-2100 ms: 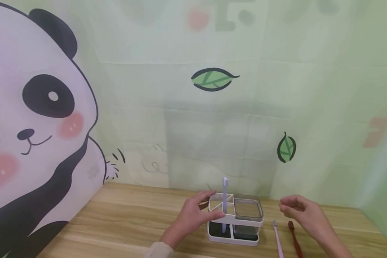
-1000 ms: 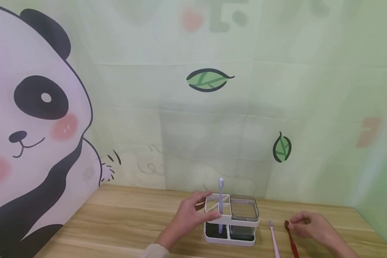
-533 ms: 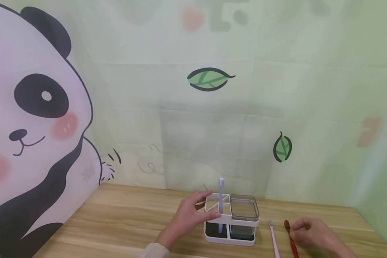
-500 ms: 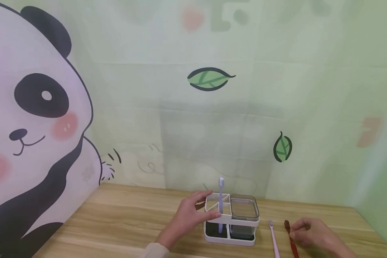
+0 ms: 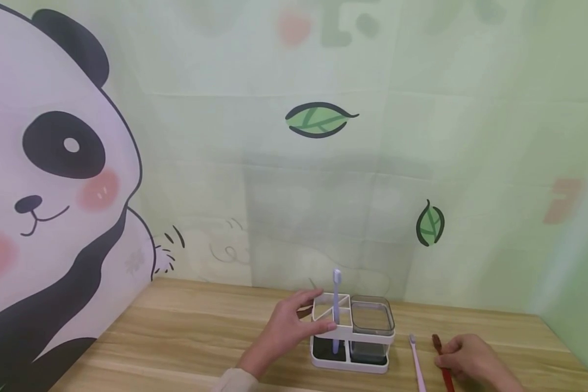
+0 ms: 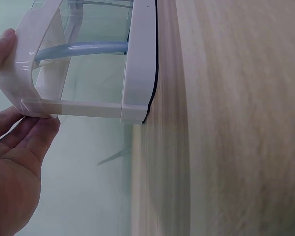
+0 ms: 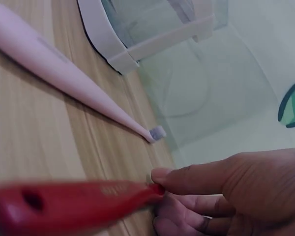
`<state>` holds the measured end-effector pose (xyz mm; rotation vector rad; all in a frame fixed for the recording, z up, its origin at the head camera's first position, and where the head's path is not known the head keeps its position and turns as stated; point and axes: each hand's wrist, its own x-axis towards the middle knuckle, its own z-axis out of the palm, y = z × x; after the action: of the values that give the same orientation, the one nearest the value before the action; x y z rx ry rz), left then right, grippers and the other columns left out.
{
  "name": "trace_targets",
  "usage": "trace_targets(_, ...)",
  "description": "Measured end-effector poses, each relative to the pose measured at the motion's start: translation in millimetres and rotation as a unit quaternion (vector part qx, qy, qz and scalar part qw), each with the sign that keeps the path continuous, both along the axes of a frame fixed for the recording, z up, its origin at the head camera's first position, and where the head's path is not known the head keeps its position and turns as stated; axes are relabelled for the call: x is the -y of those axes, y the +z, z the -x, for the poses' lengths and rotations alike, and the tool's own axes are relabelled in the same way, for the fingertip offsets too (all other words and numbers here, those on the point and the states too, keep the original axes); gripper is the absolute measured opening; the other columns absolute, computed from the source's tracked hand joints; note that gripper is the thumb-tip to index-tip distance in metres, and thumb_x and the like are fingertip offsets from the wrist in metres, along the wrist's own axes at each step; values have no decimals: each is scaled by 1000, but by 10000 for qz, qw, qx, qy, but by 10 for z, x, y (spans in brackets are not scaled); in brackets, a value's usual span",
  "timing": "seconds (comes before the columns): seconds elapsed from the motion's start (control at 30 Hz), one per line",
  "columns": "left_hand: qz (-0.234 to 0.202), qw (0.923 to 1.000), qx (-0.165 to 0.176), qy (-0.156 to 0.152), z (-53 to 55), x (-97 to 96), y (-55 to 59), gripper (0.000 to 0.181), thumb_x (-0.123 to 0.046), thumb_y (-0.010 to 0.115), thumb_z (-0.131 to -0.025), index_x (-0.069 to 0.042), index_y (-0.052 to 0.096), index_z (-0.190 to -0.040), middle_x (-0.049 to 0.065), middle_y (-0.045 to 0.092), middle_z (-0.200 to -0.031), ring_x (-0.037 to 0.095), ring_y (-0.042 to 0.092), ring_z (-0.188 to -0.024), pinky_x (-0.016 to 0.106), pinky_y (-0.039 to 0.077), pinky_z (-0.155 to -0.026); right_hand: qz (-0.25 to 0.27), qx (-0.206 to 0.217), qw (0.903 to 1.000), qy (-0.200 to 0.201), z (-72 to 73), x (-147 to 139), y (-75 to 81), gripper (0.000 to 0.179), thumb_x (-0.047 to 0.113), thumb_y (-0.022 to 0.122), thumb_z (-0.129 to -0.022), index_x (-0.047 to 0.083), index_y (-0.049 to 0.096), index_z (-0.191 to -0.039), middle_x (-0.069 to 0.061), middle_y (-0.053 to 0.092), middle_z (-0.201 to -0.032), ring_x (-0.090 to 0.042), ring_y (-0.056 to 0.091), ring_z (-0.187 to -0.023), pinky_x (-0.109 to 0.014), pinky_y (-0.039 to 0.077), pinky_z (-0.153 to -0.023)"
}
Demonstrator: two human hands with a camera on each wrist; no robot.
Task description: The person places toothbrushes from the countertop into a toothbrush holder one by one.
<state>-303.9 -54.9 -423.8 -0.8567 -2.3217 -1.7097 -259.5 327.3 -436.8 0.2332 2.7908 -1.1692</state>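
Observation:
My left hand point(image 5: 286, 335) grips the upper left part of a white toothbrush holder point(image 5: 353, 367), thumb at the front and fingers at the back. In the left wrist view the holder's frame point(image 6: 140, 59) stands on the wood. A pale purple toothbrush point(image 5: 336, 288) stands upright in one compartment, bristles up. Over on the right, my right hand point(image 5: 472, 362) pinches a red toothbrush point(image 5: 447, 375) near its neck. The right wrist view shows the red handle point(image 7: 88, 201) pointing away from the thumb. A pink toothbrush point(image 5: 417, 367) lies between the holder and that hand.
A clear grey cup point(image 5: 372, 318) sits in the holder's right side. Behind the wooden table point(image 5: 191, 316) hangs a green backdrop point(image 5: 323, 207) printed with a panda point(image 5: 54, 163) and leaves. Another green wall rises at the table's right edge.
My right hand has come down from beside the holder to the red toothbrush, and its thumb and fingers have closed on the neck. The left hand has stayed on the holder.

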Motion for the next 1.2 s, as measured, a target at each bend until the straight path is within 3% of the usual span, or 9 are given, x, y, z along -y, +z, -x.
trace_targets(0.53,4,10000,49,-7,-15,17,15,67,-27,90,-89,0,63,-143,18,64,-140,36,63,-129,42,55,-107,656,206,9976,-92,-3,-14,40,13,3,73,-94,-10,73,-97,-6,73,-83,-20,69,-77,-35,64,-69)
trace_targets(0.87,-1,10000,13,-17,-3,-2,4,66,-26,90,-88,1,64,-143,17,64,-138,35,63,-129,40,55,-106,735,-117,9972,14,-43,-22,226,19,9,74,-98,-8,72,-106,-4,72,-86,-20,69,-76,-36,63,-68)
trace_targets(1.2,58,9999,147,-69,8,9,5,65,-29,89,-90,-4,63,-145,17,63,-143,36,62,-130,45,54,-108,1146,-332,9928,36,-85,9,448,20,4,70,-102,-14,69,-111,-6,73,-89,-20,68,-80,-36,66,-71)
